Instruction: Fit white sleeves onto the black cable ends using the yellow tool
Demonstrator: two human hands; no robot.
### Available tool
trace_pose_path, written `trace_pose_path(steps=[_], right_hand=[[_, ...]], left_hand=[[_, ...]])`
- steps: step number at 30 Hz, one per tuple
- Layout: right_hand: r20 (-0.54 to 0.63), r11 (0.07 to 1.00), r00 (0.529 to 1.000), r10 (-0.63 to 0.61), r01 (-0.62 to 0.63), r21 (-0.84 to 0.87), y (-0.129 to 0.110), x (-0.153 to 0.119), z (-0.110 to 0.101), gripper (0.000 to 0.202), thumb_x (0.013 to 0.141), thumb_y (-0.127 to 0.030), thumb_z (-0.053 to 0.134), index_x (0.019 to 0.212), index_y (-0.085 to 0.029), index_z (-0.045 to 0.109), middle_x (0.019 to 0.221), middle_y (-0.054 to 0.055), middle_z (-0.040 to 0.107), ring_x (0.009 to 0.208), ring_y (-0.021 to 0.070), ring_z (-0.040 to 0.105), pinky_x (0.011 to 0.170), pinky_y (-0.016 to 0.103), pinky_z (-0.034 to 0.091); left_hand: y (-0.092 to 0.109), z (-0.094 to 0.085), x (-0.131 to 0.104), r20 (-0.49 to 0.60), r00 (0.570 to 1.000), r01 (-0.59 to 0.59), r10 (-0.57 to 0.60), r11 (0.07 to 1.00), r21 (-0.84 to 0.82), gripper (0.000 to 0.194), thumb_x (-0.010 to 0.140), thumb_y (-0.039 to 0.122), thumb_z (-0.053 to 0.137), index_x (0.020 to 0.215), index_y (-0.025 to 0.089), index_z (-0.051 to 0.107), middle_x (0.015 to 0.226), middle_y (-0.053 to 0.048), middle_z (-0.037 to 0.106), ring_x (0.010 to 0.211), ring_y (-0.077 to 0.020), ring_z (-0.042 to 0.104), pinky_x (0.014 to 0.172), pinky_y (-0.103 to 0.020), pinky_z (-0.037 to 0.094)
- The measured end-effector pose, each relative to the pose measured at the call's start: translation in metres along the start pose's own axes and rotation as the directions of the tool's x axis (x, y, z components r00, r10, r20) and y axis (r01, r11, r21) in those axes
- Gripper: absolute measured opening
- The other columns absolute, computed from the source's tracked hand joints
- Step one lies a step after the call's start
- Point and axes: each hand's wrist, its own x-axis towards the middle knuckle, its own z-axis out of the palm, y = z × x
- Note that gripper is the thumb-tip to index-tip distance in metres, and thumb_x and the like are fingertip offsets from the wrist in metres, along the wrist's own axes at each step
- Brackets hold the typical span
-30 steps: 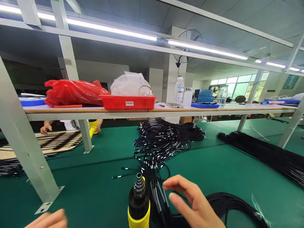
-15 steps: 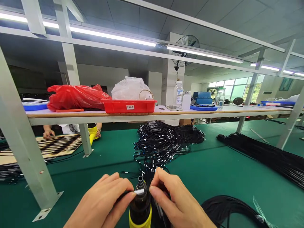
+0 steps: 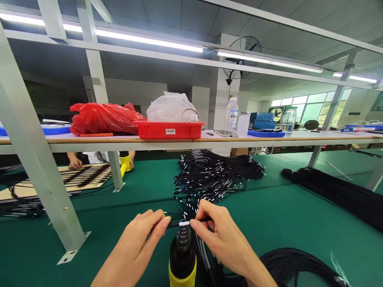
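Note:
A thin black cable (image 3: 173, 225) with a short white sleeve (image 3: 184, 223) runs between my hands, held level across the mouth of an upright black-and-yellow heat gun (image 3: 182, 257). My left hand (image 3: 136, 241) pinches the cable at the left between thumb and forefinger. On the other side, the thumb and forefinger of my right hand (image 3: 226, 239) grip it close to the sleeve's right end. The sleeve sits over the nozzle; whether it touches the metal I cannot tell. Just behind, a large heap of black cables (image 3: 209, 175) with white sleeves covers part of the green table.
A shelf (image 3: 167, 145) crosses ahead, bearing a red bin (image 3: 170, 130) and a bottle (image 3: 232, 115). Its metal post (image 3: 48, 179) stands to my left. Cable bundles (image 3: 332, 195) lie to the right. Another person's hand (image 3: 75, 163) shows by a board at far left.
The cable has come level over the heat gun's nozzle, with the white sleeve now spanning the gap between my fingers. Both hands moved slightly up, and the view shifted a little.

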Motion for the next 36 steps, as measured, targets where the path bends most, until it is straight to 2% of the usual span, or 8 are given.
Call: trace_pose_path(steps=[4, 8, 13, 23, 36], right_hand=[[-0.022, 1.0, 1.0, -0.006, 0.005, -0.014, 0.005, 0.004, 0.003, 0.02, 0.088, -0.023, 0.052, 0.071, -0.022, 0.041, 0.066, -0.005, 0.048, 0.062, 0.0124, 0.042, 0.055, 0.022, 0.031], [-0.028, 0.999, 1.0, 0.011, -0.011, -0.032, 0.007, 0.006, 0.005, 0.019, 0.087, -0.023, 0.053, 0.071, -0.023, 0.041, 0.063, -0.006, 0.046, 0.061, 0.0127, 0.04, 0.055, 0.022, 0.031], [-0.023, 0.999, 1.0, 0.017, -0.018, -0.043, 0.007, 0.007, 0.006, 0.018, 0.086, -0.023, 0.053, 0.071, -0.023, 0.042, 0.065, -0.005, 0.048, 0.063, 0.0132, 0.041, 0.056, 0.023, 0.031], [-0.018, 0.998, 1.0, 0.026, -0.027, -0.062, 0.007, 0.01, 0.006, 0.018, 0.085, -0.021, 0.053, 0.071, -0.023, 0.041, 0.06, -0.007, 0.044, 0.059, 0.0123, 0.04, 0.055, 0.023, 0.029], [-0.044, 0.996, 0.999, 0.018, -0.022, -0.083, 0.009, 0.008, 0.006, 0.015, 0.084, -0.021, 0.056, 0.073, -0.022, 0.047, 0.064, -0.005, 0.051, 0.063, 0.0135, 0.045, 0.057, 0.023, 0.032]], left_hand=[[0.004, 0.003, 0.006, 0.129, 0.992, 0.011, -0.002, 0.998, -0.069, 0.039, 0.094, 0.055, 0.038, 0.08, 0.027, 0.062, 0.08, 0.0, 0.067, 0.077, -0.0205, 0.062, 0.059, -0.025, 0.045], [0.008, 0.003, 0.011, 0.201, 0.979, 0.035, -0.014, 0.994, -0.102, 0.042, 0.096, 0.055, 0.034, 0.074, 0.025, 0.054, 0.074, 0.002, 0.058, 0.07, -0.0189, 0.053, 0.059, -0.026, 0.039], [0.006, 0.003, 0.011, 0.202, 0.979, 0.062, -0.035, 0.99, -0.127, 0.04, 0.094, 0.055, 0.037, 0.073, 0.025, 0.053, 0.073, 0.002, 0.056, 0.068, -0.019, 0.05, 0.058, -0.026, 0.036], [0.007, 0.004, 0.011, 0.237, 0.968, 0.125, -0.085, 0.979, -0.159, 0.036, 0.094, 0.056, 0.039, 0.078, 0.026, 0.051, 0.079, 0.003, 0.055, 0.076, -0.0202, 0.048, 0.066, -0.028, 0.036], [0.004, 0.002, 0.011, 0.256, 0.961, 0.155, -0.107, 0.973, -0.173, 0.028, 0.09, 0.053, 0.047, 0.084, 0.026, 0.055, 0.083, 0.003, 0.056, 0.077, -0.019, 0.049, 0.067, -0.027, 0.036]])
